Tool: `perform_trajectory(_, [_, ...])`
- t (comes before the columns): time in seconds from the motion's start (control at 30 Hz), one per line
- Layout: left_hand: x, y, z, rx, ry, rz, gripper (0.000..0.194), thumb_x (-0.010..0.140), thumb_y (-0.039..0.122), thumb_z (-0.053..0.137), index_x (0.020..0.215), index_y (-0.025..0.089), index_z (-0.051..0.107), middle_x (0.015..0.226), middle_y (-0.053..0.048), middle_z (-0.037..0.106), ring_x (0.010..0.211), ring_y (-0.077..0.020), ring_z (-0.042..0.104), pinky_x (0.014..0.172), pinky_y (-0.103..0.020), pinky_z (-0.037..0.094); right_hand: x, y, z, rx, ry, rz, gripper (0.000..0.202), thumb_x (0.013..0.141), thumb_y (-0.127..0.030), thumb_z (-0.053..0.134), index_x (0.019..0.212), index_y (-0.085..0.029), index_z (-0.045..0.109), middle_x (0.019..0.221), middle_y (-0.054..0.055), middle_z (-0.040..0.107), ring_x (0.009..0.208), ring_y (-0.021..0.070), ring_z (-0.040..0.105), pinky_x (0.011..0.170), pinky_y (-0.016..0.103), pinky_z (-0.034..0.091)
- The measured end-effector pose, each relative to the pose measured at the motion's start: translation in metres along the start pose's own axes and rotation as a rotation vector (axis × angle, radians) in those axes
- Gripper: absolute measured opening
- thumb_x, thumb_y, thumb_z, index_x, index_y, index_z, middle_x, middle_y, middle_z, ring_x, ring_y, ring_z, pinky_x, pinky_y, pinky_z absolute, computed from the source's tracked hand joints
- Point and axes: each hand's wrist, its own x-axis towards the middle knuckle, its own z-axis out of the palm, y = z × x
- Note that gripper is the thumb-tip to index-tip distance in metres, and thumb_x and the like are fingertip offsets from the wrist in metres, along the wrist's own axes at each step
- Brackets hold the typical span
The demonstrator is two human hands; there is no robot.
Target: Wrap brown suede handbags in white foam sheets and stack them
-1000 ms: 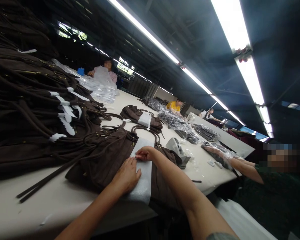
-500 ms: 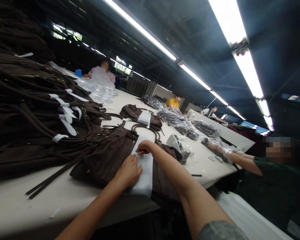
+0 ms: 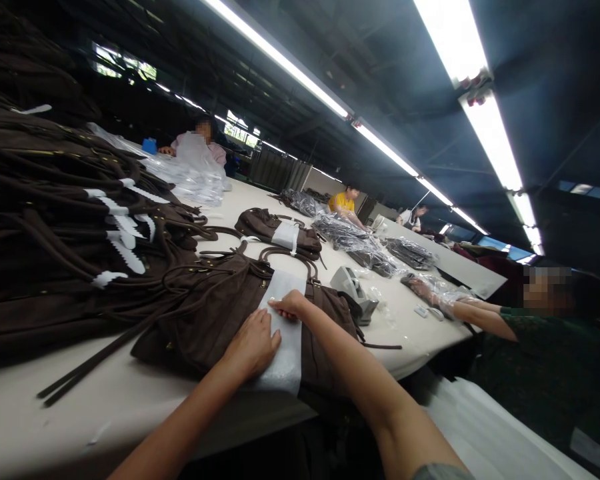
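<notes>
Got a brown bag (image 3: pixel 207 323) lying on the pale worktop (image 3: pixel 15 407), right beside a pile of similar bags (image 3: pixel 55 233). Pressing the white wrap (image 3: pixel 285 363) across it with the left hand (image 3: pixel 254 343), fingers together, thumb apart. Touching it with the right hand (image 3: pixel 289 305) too, fingers curled; can't really tell about any pinch from here.

The front bag (image 3: pixel 225 303) lies on the bench (image 3: pixel 25 403): bag pile (image 3: pixel 55 220) left, tape dispenser (image 3: pixel 353 292) right, second bag (image 3: pixel 257 225) behind.
</notes>
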Motion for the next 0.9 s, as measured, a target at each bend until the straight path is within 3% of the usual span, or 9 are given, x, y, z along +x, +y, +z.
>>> perform_trajectory(0.17, [0.000, 0.000, 0.001, -0.006, 0.007, -0.002, 0.059, 0.090, 0.032, 0.036, 0.136, -0.003, 0.048, 0.143, -0.026, 0.049, 0.139, -0.0313, 0.040, 0.116, -0.043, 0.032, -0.010, 0.012, 0.005, -0.027, 0.085, -0.089, 0.043, 0.087, -0.051, 0.063, 0.062, -0.017, 0.062, 0.055, 0.000, 0.062, 0.048, 0.0110, 0.055, 0.049, 0.021, 0.040])
perform_trajectory(0.33, [0.001, -0.001, 0.003, -0.004, 0.004, 0.001, 0.059, 0.090, 0.032, 0.035, 0.135, -0.003, 0.048, 0.143, -0.025, 0.049, 0.139, -0.0307, 0.041, 0.116, -0.043, 0.031, -0.026, 0.013, 0.007, -0.130, 0.193, -0.142, 0.041, 0.084, -0.056, 0.064, 0.065, -0.019, 0.064, 0.063, 0.003, 0.067, 0.071, 0.0161, 0.066, 0.062, 0.023, 0.043])
perform_trajectory(0.57, [0.002, -0.003, 0.006, 0.015, -0.017, -0.019, 0.059, 0.091, 0.032, 0.034, 0.139, -0.002, 0.044, 0.147, -0.022, 0.046, 0.141, -0.0278, 0.037, 0.119, -0.040, 0.026, -0.037, 0.016, 0.003, -0.210, 0.188, -0.186, 0.044, 0.085, -0.060, 0.062, 0.067, -0.021, 0.065, 0.078, 0.007, 0.071, 0.085, 0.0212, 0.067, 0.066, 0.026, 0.042])
perform_trajectory(0.73, [0.001, -0.002, 0.005, 0.022, -0.030, -0.058, 0.061, 0.092, 0.033, 0.034, 0.143, 0.000, 0.039, 0.150, -0.020, 0.043, 0.142, -0.0265, 0.036, 0.118, -0.039, 0.030, -0.043, 0.022, 0.004, -0.241, 0.188, -0.214, 0.045, 0.085, -0.062, 0.061, 0.067, -0.020, 0.066, 0.084, 0.007, 0.072, 0.087, 0.0216, 0.067, 0.065, 0.026, 0.040])
perform_trajectory(0.9, [0.002, -0.001, 0.004, 0.047, -0.051, -0.079, 0.064, 0.092, 0.034, 0.032, 0.144, -0.003, 0.036, 0.151, -0.022, 0.040, 0.143, -0.0274, 0.035, 0.118, -0.041, 0.029, -0.068, 0.037, 0.010, -0.227, 0.246, -0.300, 0.034, 0.089, -0.053, 0.061, 0.075, -0.022, 0.067, 0.084, 0.004, 0.072, 0.085, 0.0207, 0.066, 0.067, 0.026, 0.042])
